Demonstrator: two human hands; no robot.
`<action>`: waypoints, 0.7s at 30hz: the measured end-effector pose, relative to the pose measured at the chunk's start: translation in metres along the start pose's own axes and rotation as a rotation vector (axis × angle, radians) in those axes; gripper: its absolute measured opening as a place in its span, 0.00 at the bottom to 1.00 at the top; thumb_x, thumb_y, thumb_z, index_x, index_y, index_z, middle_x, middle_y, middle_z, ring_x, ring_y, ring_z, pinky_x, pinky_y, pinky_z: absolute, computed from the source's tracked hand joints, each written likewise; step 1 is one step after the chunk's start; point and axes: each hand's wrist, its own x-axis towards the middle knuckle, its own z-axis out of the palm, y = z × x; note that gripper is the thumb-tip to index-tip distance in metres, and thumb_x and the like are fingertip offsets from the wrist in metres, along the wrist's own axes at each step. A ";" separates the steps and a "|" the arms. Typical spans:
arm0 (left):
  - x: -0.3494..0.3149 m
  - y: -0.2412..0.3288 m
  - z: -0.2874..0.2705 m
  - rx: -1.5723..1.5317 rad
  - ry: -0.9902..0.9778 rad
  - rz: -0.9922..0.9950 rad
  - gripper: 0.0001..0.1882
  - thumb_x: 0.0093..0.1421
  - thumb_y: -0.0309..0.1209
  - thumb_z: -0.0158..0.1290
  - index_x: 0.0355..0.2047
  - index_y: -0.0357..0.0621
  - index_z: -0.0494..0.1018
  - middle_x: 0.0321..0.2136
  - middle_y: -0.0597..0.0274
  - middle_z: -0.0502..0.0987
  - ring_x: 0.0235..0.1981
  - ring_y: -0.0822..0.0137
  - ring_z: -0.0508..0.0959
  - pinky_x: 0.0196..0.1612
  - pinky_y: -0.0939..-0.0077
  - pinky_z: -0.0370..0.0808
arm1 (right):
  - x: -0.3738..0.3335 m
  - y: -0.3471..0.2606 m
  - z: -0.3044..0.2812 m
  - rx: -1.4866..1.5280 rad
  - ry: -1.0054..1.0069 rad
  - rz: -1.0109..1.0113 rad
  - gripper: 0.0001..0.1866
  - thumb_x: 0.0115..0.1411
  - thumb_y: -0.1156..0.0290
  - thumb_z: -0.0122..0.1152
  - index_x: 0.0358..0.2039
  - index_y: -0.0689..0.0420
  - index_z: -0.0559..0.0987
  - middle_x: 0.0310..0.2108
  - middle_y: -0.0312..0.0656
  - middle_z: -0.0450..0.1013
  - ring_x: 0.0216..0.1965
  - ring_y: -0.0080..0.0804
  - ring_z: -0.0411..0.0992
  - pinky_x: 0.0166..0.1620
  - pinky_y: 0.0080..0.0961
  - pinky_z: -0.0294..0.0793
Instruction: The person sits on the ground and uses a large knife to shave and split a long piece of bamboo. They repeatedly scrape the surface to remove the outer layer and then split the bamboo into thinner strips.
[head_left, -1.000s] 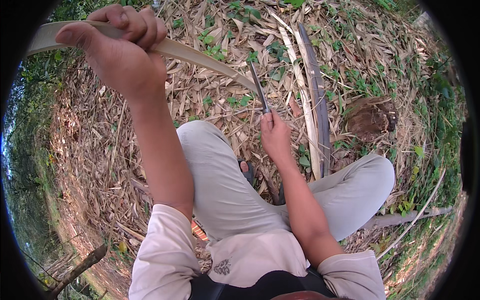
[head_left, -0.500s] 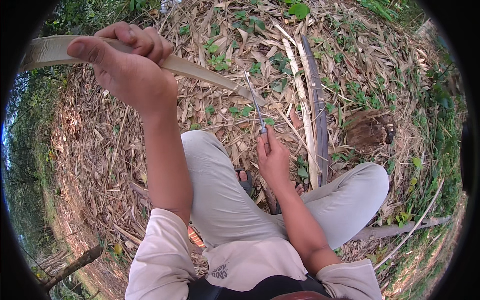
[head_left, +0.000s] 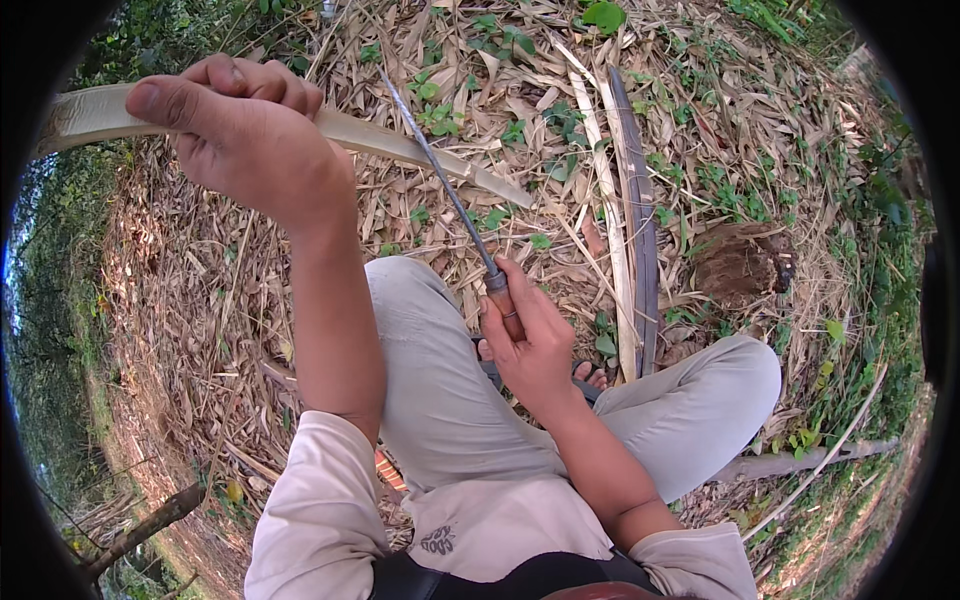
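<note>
Raised at the upper left, my left hand is closed around a long pale bamboo strip. One end of the strip runs out past the left rim; the other slants down to the right, toward the leaf litter. My right hand, in front of my knees, grips the brown wooden handle of a knife. Its long, narrow blade points up and to the left. In the picture the blade crosses the strip; whether the two touch, I cannot tell.
Pale split lengths and a dark grey slat lie side by side on dry leaves. Farther right sits a chunk of rotten brown wood. Branches lie at the lower right and lower left. My bent legs are close below.
My right hand has shifted slightly left and nearer, and the knife has tilted left so its blade now crosses the strip. My left hand, still holding the strip, has moved slightly left.
</note>
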 end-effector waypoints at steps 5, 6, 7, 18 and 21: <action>-0.006 0.001 0.000 0.000 0.003 -0.031 0.34 0.65 0.68 0.37 0.26 0.47 0.58 0.15 0.70 0.55 0.14 0.75 0.54 0.17 0.77 0.53 | 0.003 0.008 0.004 0.026 -0.009 0.361 0.25 0.63 0.73 0.64 0.61 0.62 0.73 0.28 0.41 0.74 0.23 0.30 0.73 0.29 0.30 0.75; -0.007 0.002 0.000 0.006 0.012 -0.037 0.34 0.65 0.68 0.38 0.26 0.47 0.58 0.15 0.70 0.55 0.14 0.76 0.54 0.17 0.77 0.53 | 0.004 0.012 0.004 -0.089 0.037 0.284 0.25 0.64 0.73 0.63 0.61 0.60 0.73 0.28 0.41 0.74 0.23 0.29 0.73 0.29 0.30 0.75; -0.007 0.003 0.002 0.008 0.011 -0.038 0.34 0.65 0.68 0.38 0.26 0.47 0.58 0.15 0.70 0.55 0.14 0.76 0.54 0.17 0.77 0.53 | 0.002 0.015 0.005 -0.070 0.036 0.179 0.24 0.64 0.75 0.63 0.60 0.62 0.73 0.28 0.40 0.73 0.23 0.26 0.71 0.29 0.27 0.74; -0.005 0.002 0.001 -0.059 0.020 -0.054 0.33 0.65 0.67 0.40 0.24 0.49 0.56 0.14 0.71 0.54 0.13 0.77 0.53 0.16 0.79 0.50 | -0.003 0.020 0.004 -0.048 0.049 0.215 0.22 0.62 0.76 0.64 0.58 0.62 0.75 0.25 0.36 0.70 0.22 0.16 0.64 0.28 0.19 0.68; -0.006 0.000 0.000 -0.063 0.021 -0.052 0.33 0.65 0.67 0.41 0.24 0.49 0.56 0.14 0.71 0.53 0.13 0.77 0.53 0.16 0.79 0.50 | -0.001 0.020 0.004 -0.004 0.068 -0.027 0.23 0.62 0.76 0.64 0.59 0.61 0.75 0.25 0.34 0.70 0.22 0.16 0.64 0.28 0.19 0.68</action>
